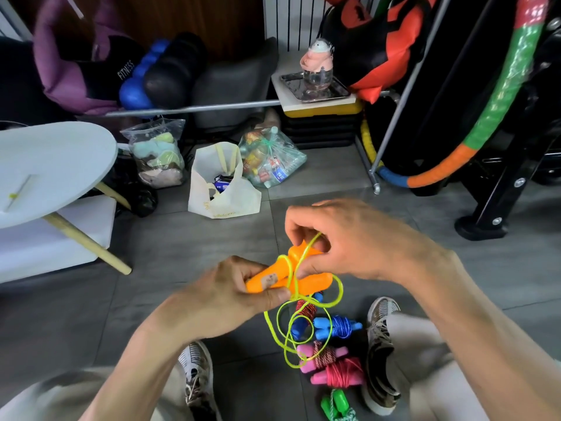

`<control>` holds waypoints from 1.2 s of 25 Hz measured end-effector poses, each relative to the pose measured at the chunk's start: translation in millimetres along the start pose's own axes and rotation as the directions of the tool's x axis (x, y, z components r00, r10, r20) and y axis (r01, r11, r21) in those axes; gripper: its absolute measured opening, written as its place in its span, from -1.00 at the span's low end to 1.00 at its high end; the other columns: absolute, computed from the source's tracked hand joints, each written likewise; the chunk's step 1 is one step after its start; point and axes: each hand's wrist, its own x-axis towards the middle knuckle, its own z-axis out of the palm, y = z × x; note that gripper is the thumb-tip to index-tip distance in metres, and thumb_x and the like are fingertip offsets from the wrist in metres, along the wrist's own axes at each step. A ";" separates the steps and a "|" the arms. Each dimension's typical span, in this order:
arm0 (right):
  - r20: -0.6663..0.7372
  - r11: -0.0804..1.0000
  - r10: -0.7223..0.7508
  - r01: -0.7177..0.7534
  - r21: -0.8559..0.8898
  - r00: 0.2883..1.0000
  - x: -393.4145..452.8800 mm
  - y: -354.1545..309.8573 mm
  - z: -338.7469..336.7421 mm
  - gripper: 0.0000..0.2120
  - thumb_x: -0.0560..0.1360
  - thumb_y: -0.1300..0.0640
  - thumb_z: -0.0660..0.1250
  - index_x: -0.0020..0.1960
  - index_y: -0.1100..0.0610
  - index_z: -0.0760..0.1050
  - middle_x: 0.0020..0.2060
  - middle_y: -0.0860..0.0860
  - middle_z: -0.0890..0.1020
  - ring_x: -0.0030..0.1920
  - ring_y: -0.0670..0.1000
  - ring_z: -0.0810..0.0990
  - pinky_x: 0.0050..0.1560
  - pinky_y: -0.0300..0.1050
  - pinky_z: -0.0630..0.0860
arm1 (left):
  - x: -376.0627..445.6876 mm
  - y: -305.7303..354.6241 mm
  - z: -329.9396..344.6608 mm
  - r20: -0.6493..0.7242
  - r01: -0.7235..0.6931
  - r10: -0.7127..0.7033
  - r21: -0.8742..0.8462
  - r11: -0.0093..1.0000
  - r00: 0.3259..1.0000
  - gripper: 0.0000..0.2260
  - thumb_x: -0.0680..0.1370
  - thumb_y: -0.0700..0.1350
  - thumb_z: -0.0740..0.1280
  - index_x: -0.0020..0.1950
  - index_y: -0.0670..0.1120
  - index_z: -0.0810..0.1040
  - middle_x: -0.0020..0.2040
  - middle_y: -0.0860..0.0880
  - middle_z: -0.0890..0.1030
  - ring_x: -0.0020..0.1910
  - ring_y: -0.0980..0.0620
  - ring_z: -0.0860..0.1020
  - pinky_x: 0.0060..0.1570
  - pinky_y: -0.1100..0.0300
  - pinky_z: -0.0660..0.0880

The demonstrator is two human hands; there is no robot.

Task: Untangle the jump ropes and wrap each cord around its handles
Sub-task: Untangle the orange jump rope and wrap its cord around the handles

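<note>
My left hand grips a pair of orange jump-rope handles held together in front of me. A neon yellow cord is looped a few times around them, and the rest hangs in loose loops below. My right hand pinches the yellow cord just above the handles. On the floor between my shoes lie wrapped ropes: a blue-handled one, a pink-handled one with a striped cord, a pink one with a red cord, and a green one.
A white round table tilts at the left. Plastic bags and a cream tote bag sit on the grey tile floor ahead. A black rack foot and a striped hoop stand at the right.
</note>
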 end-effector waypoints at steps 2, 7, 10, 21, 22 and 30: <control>0.119 0.977 -0.025 -0.001 0.212 0.993 0.7 0.3 1.1 -0.70 0.37 0.04 0.53 -0.10 -0.10 0.40 -0.28 -0.21 0.53 -0.25 -0.19 0.49 -0.24 -0.34 0.37 | -2.3 -0.9 -1.6 0.093 -0.024 0.022 0.020 0.999 0.995 -0.65 0.48 0.12 0.44 -0.32 -0.09 0.47 -0.45 0.06 0.27 -0.41 0.10 0.21 -0.39 0.18 0.16; 0.186 0.623 -0.135 -0.063 0.780 0.973 3.9 14.0 -2.8 -0.80 0.44 0.30 0.46 -0.03 0.11 0.50 -0.19 -0.04 0.54 -0.19 -0.13 0.48 -0.16 -0.29 0.44 | -9.1 -0.6 -4.2 0.188 -0.145 0.169 -0.139 0.980 0.967 -0.59 0.44 0.15 0.44 -0.38 -0.11 0.38 -0.43 0.00 0.24 -0.41 0.05 0.19 -0.42 0.19 0.12; 0.098 0.309 -0.175 -0.040 0.950 0.980 9.6 8.1 14.3 -0.90 0.55 0.21 0.24 0.03 0.22 0.46 -0.12 0.13 0.52 -0.15 -0.04 0.48 -0.15 -0.24 0.41 | -11.4 -1.8 -4.0 0.138 -0.175 0.219 -0.272 0.946 0.966 -0.61 0.40 0.17 0.45 -0.40 -0.02 0.37 -0.47 0.04 0.28 -0.47 0.06 0.22 -0.46 0.23 0.15; 0.135 0.281 0.215 -0.193 0.940 0.967 20.6 -17.0 61.5 -0.75 0.63 0.07 0.19 -0.11 0.17 0.55 -0.49 -0.12 0.50 -0.51 -0.14 0.34 -0.47 -0.26 0.21 | -14.5 -0.4 -17.6 -0.259 -0.196 0.022 -0.668 0.718 0.966 -0.53 0.31 0.32 0.45 -0.36 -0.09 0.49 -0.55 -0.06 0.25 -0.60 0.10 0.10 -0.51 0.35 0.06; 0.124 0.303 0.277 -0.209 0.930 0.953 19.8 -15.8 57.1 -0.80 0.62 0.12 0.23 -0.07 0.20 0.55 -0.49 -0.15 0.51 -0.50 -0.16 0.32 -0.48 -0.28 0.15 | -14.1 0.7 -16.7 -0.276 -0.196 0.008 -0.659 0.726 0.961 -0.57 0.35 0.29 0.40 -0.39 -0.07 0.52 -0.55 -0.06 0.24 -0.61 0.10 0.10 -0.51 0.34 0.04; -0.052 0.600 0.284 -0.135 0.788 0.957 17.3 -9.1 61.0 -0.94 0.50 0.10 0.38 -0.12 0.09 0.56 -0.37 0.02 0.50 -0.33 -0.07 0.38 -0.23 -0.09 0.31 | -11.3 -2.9 -22.2 -0.431 -0.246 -0.139 -0.720 0.649 0.892 -0.57 0.41 0.17 0.42 -0.21 -0.18 0.40 -0.52 -0.09 0.24 -0.61 0.12 0.09 -0.49 0.28 -0.02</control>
